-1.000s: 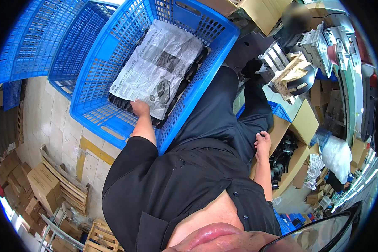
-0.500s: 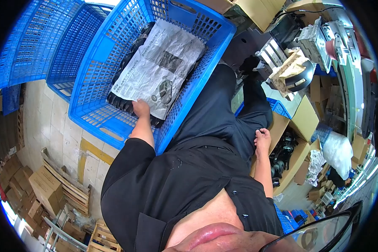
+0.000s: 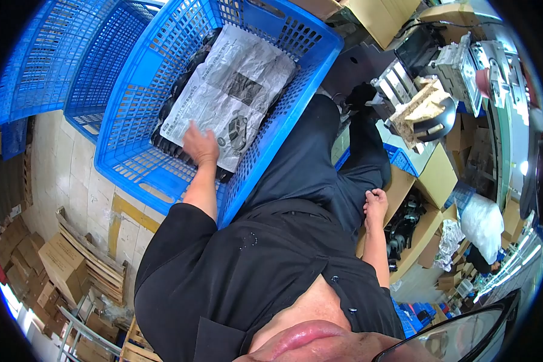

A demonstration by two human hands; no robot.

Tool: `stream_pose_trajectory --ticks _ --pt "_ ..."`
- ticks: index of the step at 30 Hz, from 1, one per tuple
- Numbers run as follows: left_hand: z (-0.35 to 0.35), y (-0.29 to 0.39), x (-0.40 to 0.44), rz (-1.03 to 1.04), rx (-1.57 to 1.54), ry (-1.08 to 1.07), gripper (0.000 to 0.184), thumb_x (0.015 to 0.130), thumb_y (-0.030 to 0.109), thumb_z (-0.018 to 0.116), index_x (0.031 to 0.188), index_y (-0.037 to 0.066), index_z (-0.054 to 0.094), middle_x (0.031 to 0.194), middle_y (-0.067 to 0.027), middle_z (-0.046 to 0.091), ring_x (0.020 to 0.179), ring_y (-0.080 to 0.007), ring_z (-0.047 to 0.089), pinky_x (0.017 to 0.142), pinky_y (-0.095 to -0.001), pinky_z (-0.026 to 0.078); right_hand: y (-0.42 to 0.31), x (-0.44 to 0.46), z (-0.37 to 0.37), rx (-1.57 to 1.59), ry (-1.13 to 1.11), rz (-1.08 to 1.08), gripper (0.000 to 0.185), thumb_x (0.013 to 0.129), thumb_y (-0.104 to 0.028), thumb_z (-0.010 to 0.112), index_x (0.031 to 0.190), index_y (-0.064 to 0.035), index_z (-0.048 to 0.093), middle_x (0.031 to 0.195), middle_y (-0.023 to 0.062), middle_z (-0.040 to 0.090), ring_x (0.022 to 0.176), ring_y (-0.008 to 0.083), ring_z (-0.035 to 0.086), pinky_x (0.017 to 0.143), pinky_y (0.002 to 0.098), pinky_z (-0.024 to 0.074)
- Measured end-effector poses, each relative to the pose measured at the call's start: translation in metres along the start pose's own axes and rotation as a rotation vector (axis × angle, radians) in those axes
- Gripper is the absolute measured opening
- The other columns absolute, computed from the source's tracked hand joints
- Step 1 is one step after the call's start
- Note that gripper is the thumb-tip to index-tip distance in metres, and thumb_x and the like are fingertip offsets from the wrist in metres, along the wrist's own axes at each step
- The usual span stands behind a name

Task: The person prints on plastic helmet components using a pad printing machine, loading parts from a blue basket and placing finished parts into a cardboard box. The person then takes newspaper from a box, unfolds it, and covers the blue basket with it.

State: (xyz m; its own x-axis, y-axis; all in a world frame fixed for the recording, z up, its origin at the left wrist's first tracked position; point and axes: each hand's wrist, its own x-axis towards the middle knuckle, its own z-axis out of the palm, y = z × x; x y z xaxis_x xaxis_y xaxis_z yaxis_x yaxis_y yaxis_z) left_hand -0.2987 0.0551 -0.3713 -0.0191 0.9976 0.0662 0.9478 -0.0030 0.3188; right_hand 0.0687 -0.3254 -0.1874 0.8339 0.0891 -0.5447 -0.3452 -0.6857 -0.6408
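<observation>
My left hand [image 3: 201, 145] is over the lower left edge of a crumpled printed paper sheet [image 3: 223, 90], fingers apart and nothing held in them. The sheet has a dark square and a vehicle-like picture. It covers black parts [image 3: 166, 148] in a blue plastic crate [image 3: 136, 175]; most of these parts are hidden. My right hand [image 3: 375, 206] is beside my thigh, at the edge of an open cardboard box [image 3: 425, 232]. Its fingers are curled in, and I see nothing in them. Black curved parts [image 3: 404, 226] fill this box.
More blue crates [image 3: 36, 66] stand at the left. A metal fixture with a black curved piece [image 3: 434, 120] is at the upper right. Wooden pallets [image 3: 93, 259] and stacked cartons [image 3: 63, 265] are at the lower left. White plastic wrapping [image 3: 482, 220] lies at the right.
My left hand has come up off the crate's near end of the sheet, and its fingers have spread over the paper. My right hand has hardly moved.
</observation>
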Motion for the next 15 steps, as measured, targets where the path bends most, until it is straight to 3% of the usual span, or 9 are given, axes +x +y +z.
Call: stream_pose_trajectory --ticks 3,5,7,10,13,15 --pt "-0.005 0.062 0.026 0.515 -0.113 -0.264 0.065 0.087 0.027 0.066 0.147 0.012 0.049 0.125 -0.0135 0.061 0.118 -0.0355 0.055 0.1 -0.0533 0.042 0.007 0.006 0.002 0.031 0.009 -0.025 0.018 0.09 -0.006 0.071 0.104 -0.0069 0.059 0.073 -0.0018 0.054 0.05 0.0067 0.048 0.042 0.0222 0.0358" --pt "0.016 0.096 0.037 0.729 -0.158 -0.282 0.063 0.089 0.026 0.065 0.149 0.016 0.048 0.133 -0.012 0.059 0.126 -0.0343 0.053 0.107 -0.0534 0.039 0.012 0.011 0.004 0.047 0.046 -0.052 0.017 0.089 -0.004 0.071 0.101 -0.0074 0.059 0.072 -0.0022 0.053 0.049 0.0065 0.046 0.043 0.0222 0.0357" --pt "0.046 0.12 0.047 0.858 -0.035 -0.329 0.061 0.095 0.031 0.06 0.154 0.022 0.043 0.152 -0.011 0.049 0.142 -0.0335 0.043 0.118 -0.0558 0.031 0.011 0.014 0.007 0.046 0.057 -0.073 0.016 0.089 -0.002 0.07 0.098 -0.0079 0.059 0.069 -0.0031 0.051 0.049 0.0061 0.044 0.044 0.0222 0.0353" --pt "0.083 0.148 0.064 0.999 0.091 -0.38 0.061 0.101 0.038 0.053 0.158 0.026 0.038 0.165 -0.0073 0.035 0.152 -0.0325 0.031 0.122 -0.0592 0.023 0.008 0.013 0.008 0.028 0.062 -0.069 0.015 0.088 0.0 0.068 0.096 -0.0083 0.058 0.068 -0.0041 0.049 0.049 0.0058 0.043 0.043 0.0227 0.0349" --pt "0.102 0.164 0.074 1.103 0.26 -0.478 0.059 0.104 0.042 0.047 0.16 0.029 0.034 0.168 -0.0046 0.029 0.156 -0.0325 0.024 0.123 -0.0609 0.019 0.009 0.013 0.009 0.059 0.086 -0.062 0.015 0.088 0.0 0.067 0.095 -0.0089 0.058 0.068 -0.005 0.05 0.049 0.005 0.041 0.043 0.0228 0.0327" --pt "0.114 0.162 0.079 1.119 0.236 -0.48 0.057 0.103 0.043 0.049 0.158 0.03 0.039 0.167 -0.0047 0.032 0.155 -0.0332 0.024 0.123 -0.0616 0.018 0.016 0.018 0.008 0.015 0.11 -0.126 0.013 0.088 0.0 0.066 0.093 -0.0085 0.058 0.07 -0.0064 0.049 0.056 0.0032 0.041 0.051 0.0219 0.0334"
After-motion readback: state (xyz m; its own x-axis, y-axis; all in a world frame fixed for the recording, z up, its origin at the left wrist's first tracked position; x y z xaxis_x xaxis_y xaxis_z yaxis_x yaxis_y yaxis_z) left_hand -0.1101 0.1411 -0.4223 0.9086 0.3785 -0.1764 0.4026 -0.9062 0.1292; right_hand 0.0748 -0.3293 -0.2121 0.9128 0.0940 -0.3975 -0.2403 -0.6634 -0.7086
